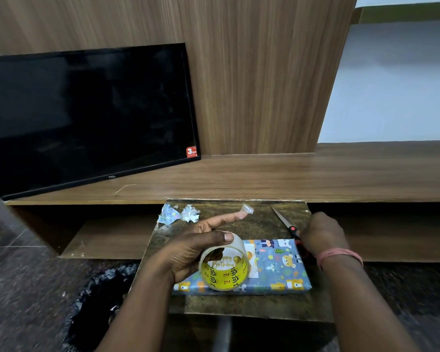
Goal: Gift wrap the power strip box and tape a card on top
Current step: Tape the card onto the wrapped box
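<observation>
Two hands were in view over a small dark board. The left hand gripped a tape roll, thumb over the rim and fingers curled through the core, the index finger extended with a short strip of clear tape stuck to its tip. The right hand, a pink band on the wrist, was curled around the handles of the scissors; the blades lay on the board pointing away, to the far left. The wrapped box lay flat on the board, under the roll and just beside the right hand. A card rested on top of it, partly hidden by the roll. Paper scraps sat at the board's far left corner. A TV leaned on the wooden shelf behind. A black bin bag sat on the floor, left.
</observation>
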Motion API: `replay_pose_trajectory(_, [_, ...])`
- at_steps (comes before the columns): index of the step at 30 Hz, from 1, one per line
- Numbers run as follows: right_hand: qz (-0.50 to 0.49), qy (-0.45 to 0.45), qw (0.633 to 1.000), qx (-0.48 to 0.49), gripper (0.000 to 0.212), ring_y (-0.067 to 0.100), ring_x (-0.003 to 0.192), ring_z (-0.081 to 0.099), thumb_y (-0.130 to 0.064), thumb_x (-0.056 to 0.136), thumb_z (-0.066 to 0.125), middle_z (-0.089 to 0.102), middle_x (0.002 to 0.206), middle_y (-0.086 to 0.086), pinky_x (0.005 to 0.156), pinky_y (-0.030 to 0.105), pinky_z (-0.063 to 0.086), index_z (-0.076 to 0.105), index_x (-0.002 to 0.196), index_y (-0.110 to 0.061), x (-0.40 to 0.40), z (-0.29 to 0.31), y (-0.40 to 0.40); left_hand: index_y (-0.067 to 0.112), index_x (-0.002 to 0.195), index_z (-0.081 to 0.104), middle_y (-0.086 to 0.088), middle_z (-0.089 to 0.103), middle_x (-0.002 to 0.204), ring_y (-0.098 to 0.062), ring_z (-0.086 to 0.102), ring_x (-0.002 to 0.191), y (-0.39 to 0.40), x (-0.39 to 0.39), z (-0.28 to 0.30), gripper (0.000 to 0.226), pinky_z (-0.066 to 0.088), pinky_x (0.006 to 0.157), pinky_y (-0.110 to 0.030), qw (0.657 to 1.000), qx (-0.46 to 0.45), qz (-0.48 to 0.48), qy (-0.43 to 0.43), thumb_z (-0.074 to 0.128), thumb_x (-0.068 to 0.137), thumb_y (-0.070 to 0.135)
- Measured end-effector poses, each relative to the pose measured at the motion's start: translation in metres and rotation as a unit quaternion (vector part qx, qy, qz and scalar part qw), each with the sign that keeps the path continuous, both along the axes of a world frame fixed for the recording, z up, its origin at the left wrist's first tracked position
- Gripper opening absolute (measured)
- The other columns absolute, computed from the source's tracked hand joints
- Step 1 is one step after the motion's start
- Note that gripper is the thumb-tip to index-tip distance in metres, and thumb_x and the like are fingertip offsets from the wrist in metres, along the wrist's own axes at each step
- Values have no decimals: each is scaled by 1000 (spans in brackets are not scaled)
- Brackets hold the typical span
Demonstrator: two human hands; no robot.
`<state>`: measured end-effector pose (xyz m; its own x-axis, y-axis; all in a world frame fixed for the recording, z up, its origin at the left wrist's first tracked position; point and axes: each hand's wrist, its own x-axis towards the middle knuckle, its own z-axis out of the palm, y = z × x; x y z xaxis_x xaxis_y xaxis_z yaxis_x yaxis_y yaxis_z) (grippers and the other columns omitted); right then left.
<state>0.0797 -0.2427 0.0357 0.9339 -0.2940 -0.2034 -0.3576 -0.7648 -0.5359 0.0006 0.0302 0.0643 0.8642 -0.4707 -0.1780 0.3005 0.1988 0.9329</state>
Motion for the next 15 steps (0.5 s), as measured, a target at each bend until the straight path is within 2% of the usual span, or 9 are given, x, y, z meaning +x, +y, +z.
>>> replay_pose_trajectory(2, [94, -78, 984, 129, 26, 13, 69, 65, -41, 84, 79, 69, 72, -5, 63, 27, 47, 72, 79, -16, -10, 17, 16, 24, 140, 62, -6, 70, 85, -18, 68, 78, -2, 1, 1, 54, 58, 79, -30, 1000, 2, 0, 0, 67, 88, 9])
replay_pose_trajectory(3, [148, -92, 960, 218, 26, 9, 69, 66, -46, 80, 81, 73, 76, -7, 64, 27, 50, 75, 85, -21, -16, 27, 26, 24, 139, 62, -7, 70, 87, -20, 69, 79, -3, 1, 1, 54, 58, 80, -31, 1000, 3, 2, 1, 67, 87, 10])
replay_pose_trajectory(6, [237, -81, 887, 388, 42, 16, 83, 72, -40, 70, 86, 76, 100, 2, 76, 37, 61, 74, 106, -23, -23, 42, 46, 26, 134, 67, -13, 69, 94, -24, 68, 83, -5, 2, 2, 52, 57, 83, -34, 1000, 8, 6, -1, 70, 84, 12])
replay_pose_trajectory(9, [249, -87, 862, 433, 43, 24, 88, 73, -25, 68, 87, 73, 104, 13, 81, 40, 62, 73, 108, -18, -26, 44, 52, 25, 131, 69, -12, 70, 91, -22, 70, 79, -6, 2, 2, 50, 59, 77, -32, 1000, 2, 13, 5, 70, 84, 10])
replay_pose_trajectory(12, [252, -107, 862, 427, 36, 20, 86, 72, -5, 76, 84, 72, 102, 17, 76, 29, 60, 72, 109, -14, -26, 41, 53, 24, 127, 71, -10, 72, 87, -20, 70, 74, -8, 3, 4, 47, 58, 70, -29, 1000, 0, 18, 10, 69, 83, 8])
replay_pose_trajectory(15, [246, -110, 848, 456, 25, 21, 80, 73, 1, 85, 74, 73, 100, 17, 70, 25, 59, 71, 109, -7, -25, 41, 49, 26, 128, 71, -11, 72, 88, -21, 70, 76, -11, 5, 4, 48, 60, 74, -31, 1000, 5, 12, 6, 70, 83, 9])
